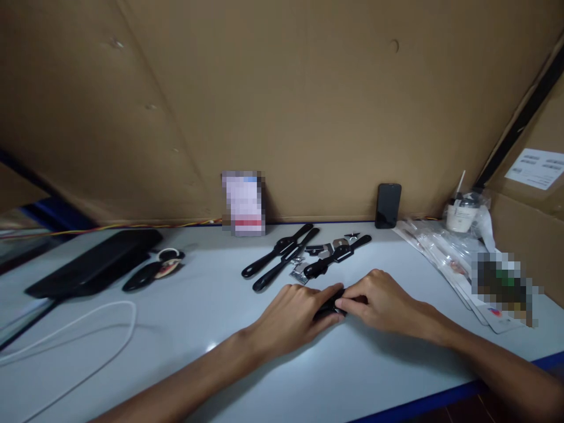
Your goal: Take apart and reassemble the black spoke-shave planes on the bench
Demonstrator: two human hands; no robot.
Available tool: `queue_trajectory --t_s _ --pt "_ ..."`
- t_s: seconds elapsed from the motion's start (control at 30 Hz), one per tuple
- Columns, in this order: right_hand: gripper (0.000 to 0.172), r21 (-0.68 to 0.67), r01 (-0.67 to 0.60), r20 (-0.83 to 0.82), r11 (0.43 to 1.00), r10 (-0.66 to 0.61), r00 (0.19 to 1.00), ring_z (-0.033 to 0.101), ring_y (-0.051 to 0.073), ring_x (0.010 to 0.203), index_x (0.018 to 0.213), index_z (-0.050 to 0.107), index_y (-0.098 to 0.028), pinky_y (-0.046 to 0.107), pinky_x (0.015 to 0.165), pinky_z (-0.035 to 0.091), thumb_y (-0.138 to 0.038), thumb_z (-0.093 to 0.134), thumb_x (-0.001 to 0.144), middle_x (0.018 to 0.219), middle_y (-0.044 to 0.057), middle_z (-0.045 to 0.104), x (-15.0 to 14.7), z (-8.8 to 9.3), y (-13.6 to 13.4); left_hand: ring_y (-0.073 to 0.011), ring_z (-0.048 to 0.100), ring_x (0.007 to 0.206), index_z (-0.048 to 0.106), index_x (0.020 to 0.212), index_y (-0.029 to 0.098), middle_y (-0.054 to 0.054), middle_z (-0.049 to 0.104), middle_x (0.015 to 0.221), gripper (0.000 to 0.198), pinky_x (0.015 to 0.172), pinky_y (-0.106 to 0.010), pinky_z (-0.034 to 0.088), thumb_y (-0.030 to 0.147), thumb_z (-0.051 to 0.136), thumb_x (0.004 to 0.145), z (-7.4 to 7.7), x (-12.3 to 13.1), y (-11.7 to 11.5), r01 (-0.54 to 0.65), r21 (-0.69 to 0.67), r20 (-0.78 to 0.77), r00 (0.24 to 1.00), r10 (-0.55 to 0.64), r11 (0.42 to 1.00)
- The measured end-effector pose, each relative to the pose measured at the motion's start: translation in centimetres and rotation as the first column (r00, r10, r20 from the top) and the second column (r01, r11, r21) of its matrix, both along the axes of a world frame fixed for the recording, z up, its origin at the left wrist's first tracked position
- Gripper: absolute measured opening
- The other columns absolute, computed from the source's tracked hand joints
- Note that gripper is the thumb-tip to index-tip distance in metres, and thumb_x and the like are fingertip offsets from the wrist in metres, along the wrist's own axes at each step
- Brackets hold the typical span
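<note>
Over the middle of the table, my left hand (293,311) is closed round a black spokeshave (328,306), mostly covered by my fingers. My right hand (379,299) pinches at its right end, thumb and forefinger together; any small part between them is hidden. Just beyond my hands lies another black spokeshave (339,257), tilted to the right. Two long black spokeshave bodies (264,262) rest side by side to its left. Small metal parts in clear bags (299,271) and a flat metal plate (341,242) lie among them.
At left are a black case (97,261), keys on a ring (154,273) and a white cable (127,304). Two phones lean on the cardboard wall, one lit (244,202), one dark (388,205). Plastic packets (445,264) and a bagged cup (462,214) sit right.
</note>
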State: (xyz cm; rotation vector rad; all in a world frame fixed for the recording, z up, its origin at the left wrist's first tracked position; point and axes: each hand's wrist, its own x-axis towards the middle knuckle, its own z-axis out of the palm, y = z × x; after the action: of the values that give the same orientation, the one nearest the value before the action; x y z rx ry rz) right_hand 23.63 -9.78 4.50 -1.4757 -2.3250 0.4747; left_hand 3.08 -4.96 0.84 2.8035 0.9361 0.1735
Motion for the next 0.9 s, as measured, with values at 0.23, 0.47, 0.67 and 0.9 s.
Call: queue_trajectory --t_s 0.23,0.47,0.67,0.9 --pt "0.033 0.068 0.067 0.102 0.995 -0.073 0.992 0.028 0.011 0.053 0.063 0.072 -0.018 0.031 0.057 0.019 -0.020 0.061 0.094 0.057 -0.001 0.058 0.1 -0.1 0.3 -0.0321 0.077 0.076 0.057 0.145 0.021 -0.009 0.081 0.088 0.054 0.061 -0.037 0.048 0.053 0.054 0.102 -0.2 -0.1 0.0 -0.010 0.023 -0.035 0.999 0.011 1.000" --pt "0.035 0.078 0.080 -0.034 0.994 -0.078 0.996 0.032 0.010 0.053 0.063 0.070 -0.018 0.028 0.058 0.023 -0.022 0.059 0.096 0.054 -0.003 0.054 0.1 0.4 0.1 -0.0305 0.076 0.073 0.064 0.135 0.019 -0.009 0.080 0.083 0.047 0.059 -0.035 0.047 0.050 0.054 0.102 0.0 0.0 -0.1 -0.013 0.043 -0.027 1.000 0.014 0.999" --pt "0.033 -0.096 0.015 0.081 0.995 -0.007 0.997 0.021 0.010 0.053 0.055 0.067 -0.018 0.029 0.056 0.021 -0.014 0.062 0.087 0.049 -0.006 0.041 1.4 2.0 0.5 -0.0329 0.077 0.080 0.059 0.144 0.018 -0.012 0.081 0.092 0.054 0.064 -0.038 0.052 0.052 0.055 0.102 0.3 0.1 -0.3 -0.021 0.025 -0.031 0.999 0.022 0.999" --pt "0.034 -0.099 -0.014 0.075 0.995 0.021 0.997 0.017 0.010 0.052 0.050 0.060 -0.018 0.029 0.056 0.023 -0.013 0.060 0.083 0.047 -0.007 0.036 1.5 1.5 0.4 -0.0334 0.078 0.080 0.057 0.146 0.018 -0.012 0.081 0.091 0.056 0.065 -0.040 0.054 0.053 0.053 0.102 0.0 0.0 -0.1 -0.016 0.035 -0.027 0.999 0.017 0.999"
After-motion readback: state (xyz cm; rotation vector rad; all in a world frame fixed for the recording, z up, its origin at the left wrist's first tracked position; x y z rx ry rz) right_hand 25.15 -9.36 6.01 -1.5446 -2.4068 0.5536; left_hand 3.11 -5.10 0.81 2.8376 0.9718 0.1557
